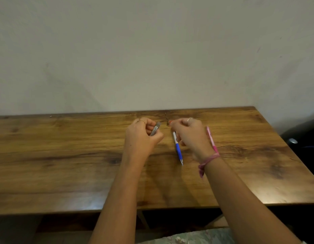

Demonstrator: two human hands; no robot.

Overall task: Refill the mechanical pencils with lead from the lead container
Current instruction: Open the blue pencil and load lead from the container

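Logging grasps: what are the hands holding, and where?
Left hand grips the grey lead container by its lower end. Right hand pinches something small and orange; unclear what.

A slim grey lead container (155, 130) tilts upward, just left of a blue-and-white mechanical pencil (177, 148) whose tip points toward the viewer. A pink pencil (211, 139) lies right of the blue one.
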